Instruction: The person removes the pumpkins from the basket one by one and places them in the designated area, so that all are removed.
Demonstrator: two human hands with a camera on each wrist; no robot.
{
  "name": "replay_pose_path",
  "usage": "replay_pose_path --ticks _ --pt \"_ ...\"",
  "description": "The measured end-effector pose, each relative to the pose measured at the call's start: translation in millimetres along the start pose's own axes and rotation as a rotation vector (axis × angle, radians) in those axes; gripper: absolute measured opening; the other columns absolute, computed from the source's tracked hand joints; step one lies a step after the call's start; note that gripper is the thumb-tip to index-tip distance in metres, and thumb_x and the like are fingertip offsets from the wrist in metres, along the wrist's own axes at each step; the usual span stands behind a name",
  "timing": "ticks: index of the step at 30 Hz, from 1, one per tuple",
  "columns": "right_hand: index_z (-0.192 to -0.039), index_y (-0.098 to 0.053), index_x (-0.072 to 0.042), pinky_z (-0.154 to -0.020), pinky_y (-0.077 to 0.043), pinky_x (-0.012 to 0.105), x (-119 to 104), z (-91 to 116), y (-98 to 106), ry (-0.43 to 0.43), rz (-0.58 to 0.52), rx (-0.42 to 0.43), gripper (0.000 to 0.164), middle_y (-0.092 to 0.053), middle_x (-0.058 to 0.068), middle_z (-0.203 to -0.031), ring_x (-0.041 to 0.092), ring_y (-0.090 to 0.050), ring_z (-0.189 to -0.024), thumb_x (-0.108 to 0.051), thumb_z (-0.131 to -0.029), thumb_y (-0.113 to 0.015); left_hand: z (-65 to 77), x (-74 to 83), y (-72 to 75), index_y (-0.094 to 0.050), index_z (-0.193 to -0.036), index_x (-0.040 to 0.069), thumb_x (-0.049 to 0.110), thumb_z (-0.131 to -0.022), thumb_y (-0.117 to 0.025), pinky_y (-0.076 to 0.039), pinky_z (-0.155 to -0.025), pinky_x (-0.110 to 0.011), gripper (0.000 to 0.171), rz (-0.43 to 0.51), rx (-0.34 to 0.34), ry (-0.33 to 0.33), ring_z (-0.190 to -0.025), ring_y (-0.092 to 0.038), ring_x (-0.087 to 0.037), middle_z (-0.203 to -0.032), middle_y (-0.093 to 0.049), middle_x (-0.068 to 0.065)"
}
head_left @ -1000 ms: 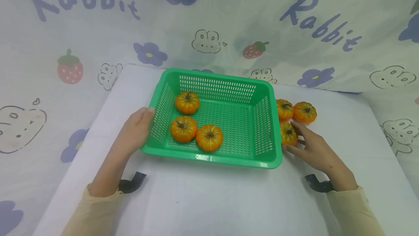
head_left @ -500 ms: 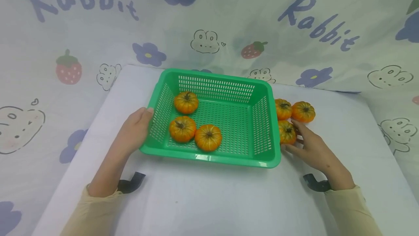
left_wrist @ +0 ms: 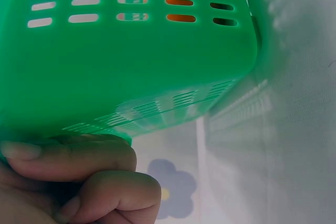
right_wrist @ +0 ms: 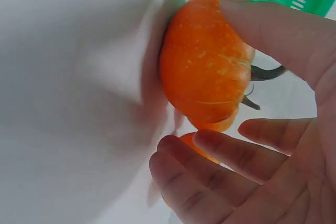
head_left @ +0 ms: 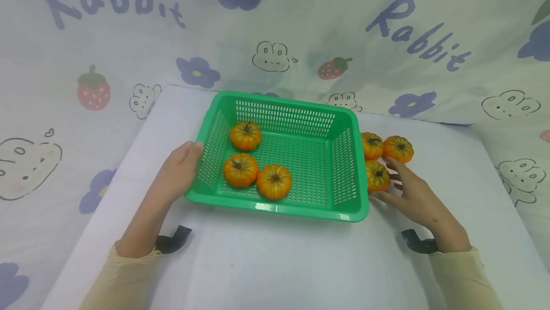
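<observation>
The left hand (head_left: pixel 180 169) was holding the left side of the green basket (head_left: pixel 275 208), with its fingers curled at the edge. Inside the basket, toward the left, sat three orange pumpkins: a back pumpkin (head_left: pixel 246 136), a front left pumpkin (head_left: pixel 240 170) and a front right pumpkin (head_left: pixel 274 182). The two front ones sat side by side. Three more were outside, close to the basket's right side, on the white table (head_left: pixel 275 262): a near pumpkin (head_left: pixel 378 177), a middle pumpkin (head_left: pixel 372 146) behind it, and a far right pumpkin (head_left: pixel 398 149). The right hand (head_left: pixel 410 200) was loose and spread out around the near pumpkin, with the thumb at its front and the other fingers on its right. I could not tell if the thumb touched it. Both arms wore tan sleeves (head_left: pixel 124 276).
</observation>
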State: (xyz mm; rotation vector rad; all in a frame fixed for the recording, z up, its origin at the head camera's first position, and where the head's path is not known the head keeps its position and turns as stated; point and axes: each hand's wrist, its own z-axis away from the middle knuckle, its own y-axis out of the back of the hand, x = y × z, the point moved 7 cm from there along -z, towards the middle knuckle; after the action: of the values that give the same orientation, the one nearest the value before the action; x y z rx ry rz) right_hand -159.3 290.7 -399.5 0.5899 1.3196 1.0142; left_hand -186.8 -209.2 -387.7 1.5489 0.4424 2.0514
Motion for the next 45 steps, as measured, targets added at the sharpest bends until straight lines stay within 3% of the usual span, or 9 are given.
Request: replay_pose_path --ticks 6,11,18,25,29,33,39,45 --pt "-0.162 -0.023 0.000 -0.096 -0.049 0.067 -10.6 7.4 12.7 -0.015 0.042 0.009 0.098 -0.038 0.031 -0.157 0.057 -0.050 -0.130 -0.041 -0.094 -0.080 0.7 -1.4 0.7 -0.049 -0.140 0.000 0.056 -0.112 -0.021 -0.055 -0.072 -0.038 0.068 0.001 -0.001 0.002 -0.084 -0.064 -0.028 -0.105 -0.065 -0.018" --pt "-0.165 -0.018 -0.002 -0.091 -0.051 0.068 -33.9 13.0 37.6 0.008 0.118 0.055 0.102 -0.039 0.035 -0.154 0.061 -0.052 -0.125 -0.035 -0.093 -0.083 0.6 -3.9 0.9 -0.050 -0.137 0.001 0.056 -0.112 -0.021 -0.054 -0.072 -0.038 0.067 0.000 -0.002 0.012 -0.084 -0.062 -0.028 -0.102 -0.063 -0.017" --pt "-0.167 -0.019 -0.010 -0.091 -0.048 0.073 -89.6 15.0 77.2 0.161 0.220 0.148 0.108 -0.042 0.029 -0.154 0.056 -0.051 -0.127 -0.027 -0.087 -0.089 -1.6 -3.8 0.8 -0.051 -0.133 0.001 0.056 -0.112 -0.022 -0.055 -0.070 -0.038 0.066 0.015 0.003 -0.010 -0.081 -0.062 -0.028 -0.100 -0.063 -0.017" --pt "-0.167 -0.024 -0.019 -0.104 -0.043 0.069 -155.5 2.0 86.3 0.307 0.256 0.095 0.101 -0.036 0.014 -0.164 0.042 -0.041 -0.144 -0.031 -0.089 -0.087 0.0 -3.0 1.7 -0.051 -0.132 0.000 0.055 -0.112 -0.022 -0.055 -0.069 -0.038 0.065 0.012 0.005 -0.008 -0.080 -0.062 -0.028 -0.099 -0.063 -0.018" --pt "-0.166 -0.028 -0.019 -0.110 -0.041 0.064 -189.2 -12.6 78.6 0.415 0.260 0.036 0.096 -0.035 0.009 -0.165 0.036 -0.038 -0.148 -0.031 -0.090 -0.086 0.1 -1.9 1.0 -0.051 -0.133 0.001 0.055 -0.112 -0.023 -0.055 -0.070 -0.038 0.065 0.019 0.004 -0.004 -0.082 -0.062 -0.029 -0.100 -0.062 -0.017" --pt "-0.164 -0.032 -0.015 -0.113 -0.041 0.057 -209.6 -38.3 54.5 0.478 0.292 -0.079 0.094 -0.034 0.009 -0.166 0.032 -0.036 -0.150 -0.034 -0.090 -0.086 -0.8 -1.6 0.5 -0.051 -0.134 0.001 0.055 -0.112 -0.023 -0.055 -0.070 -0.038 0.065 0.018 0.010 -0.007 -0.082 -0.063 -0.028 -0.101 -0.063 -0.017" --pt "-0.163 -0.033 -0.013 -0.118 -0.035 0.052 -225.6 -76.8 14.0 0.481 0.341 -0.287 0.095 -0.033 0.010 -0.167 0.031 -0.031 -0.153 -0.035 -0.088 -0.087 -1.7 -2.4 0.5 -0.051 -0.135 0.002 0.055 -0.112 -0.024 -0.057 -0.070 -0.038 0.064 0.023 0.022 -0.009 -0.081 -0.064 -0.027 -0.101 -0.064 -0.017" --pt "-0.162 -0.038 -0.013 -0.120 -0.033 0.048 -236.6 -94.8 -23.9 0.484 0.371 -0.462 0.094 -0.039 0.007 -0.164 0.028 -0.036 -0.151 -0.037 -0.087 -0.089 -1.9 -2.0 -0.9 -0.051 -0.137 0.002 0.054 -0.113 -0.024 -0.057 -0.071 -0.038 0.064 0.027 0.021 -0.008 -0.083 -0.065 -0.027 -0.103 -0.064 -0.017"
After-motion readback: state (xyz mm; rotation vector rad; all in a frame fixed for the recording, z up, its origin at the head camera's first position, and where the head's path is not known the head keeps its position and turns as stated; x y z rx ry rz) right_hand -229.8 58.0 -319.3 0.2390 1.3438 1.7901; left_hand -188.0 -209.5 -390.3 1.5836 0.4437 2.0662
